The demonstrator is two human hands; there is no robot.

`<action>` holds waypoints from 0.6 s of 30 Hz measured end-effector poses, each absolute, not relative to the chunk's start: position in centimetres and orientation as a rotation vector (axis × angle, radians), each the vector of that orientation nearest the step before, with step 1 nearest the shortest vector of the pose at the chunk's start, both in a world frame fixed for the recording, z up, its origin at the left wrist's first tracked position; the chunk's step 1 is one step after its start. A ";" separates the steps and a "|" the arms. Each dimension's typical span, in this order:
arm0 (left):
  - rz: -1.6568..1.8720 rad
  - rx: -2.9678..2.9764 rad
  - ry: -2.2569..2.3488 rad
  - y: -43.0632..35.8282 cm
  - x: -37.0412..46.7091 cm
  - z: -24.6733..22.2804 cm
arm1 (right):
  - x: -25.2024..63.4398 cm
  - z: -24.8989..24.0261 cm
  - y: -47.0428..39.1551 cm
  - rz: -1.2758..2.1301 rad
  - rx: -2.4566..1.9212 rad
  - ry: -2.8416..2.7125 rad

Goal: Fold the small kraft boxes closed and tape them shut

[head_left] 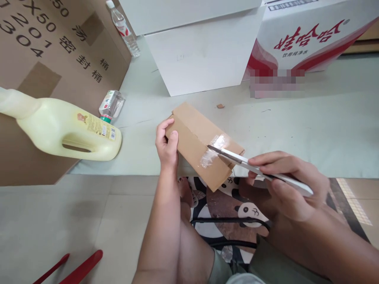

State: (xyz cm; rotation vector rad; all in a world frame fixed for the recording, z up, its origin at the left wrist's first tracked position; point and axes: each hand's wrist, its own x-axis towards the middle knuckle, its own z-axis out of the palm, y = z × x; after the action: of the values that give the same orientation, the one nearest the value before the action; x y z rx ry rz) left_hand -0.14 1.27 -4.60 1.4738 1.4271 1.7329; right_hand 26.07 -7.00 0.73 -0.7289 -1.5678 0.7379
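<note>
A small cardboard box (pixel 193 144) rests tilted at the table's front edge, with clear tape (pixel 218 142) across its seam. My left hand (pixel 168 142) grips the box's left end, thumb on the near face and fingers round the far edge. In my right hand (pixel 291 183) is a white-handled utility knife (pixel 237 157), its dark blade pointing left. The blade tip touches the box at the taped seam. How deep it reaches, I cannot tell.
Left stand a large printed carton (pixel 68 23), a pale yellow jug (pixel 53 126), a small clear bottle (pixel 111 104) and a water bottle (pixel 124 29). A white box (pixel 201 55) and a red-and-white carton (pixel 308 39) are behind. A brown scrap (pixel 220 106) lies on the table (pixel 296 126).
</note>
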 end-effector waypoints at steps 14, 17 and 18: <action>1.833 1.385 1.441 1.1 0.6 -4.3 | 27.7 3.2 -7.7 0.838 -0.886 -1.689; 1.827 1.309 1.430 1.0 0.7 -3.9 | 28.1 2.7 -8.2 0.793 -0.964 -1.544; 1.828 1.280 1.423 1.0 0.7 -3.8 | 28.3 2.3 -8.1 0.768 -1.006 -1.513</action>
State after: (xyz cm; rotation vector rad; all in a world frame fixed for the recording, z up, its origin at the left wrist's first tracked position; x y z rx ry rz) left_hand 0.74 1.01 -3.78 1.2798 1.4226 1.8283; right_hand 28.35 -8.14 2.34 -1.0064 -1.5135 0.7676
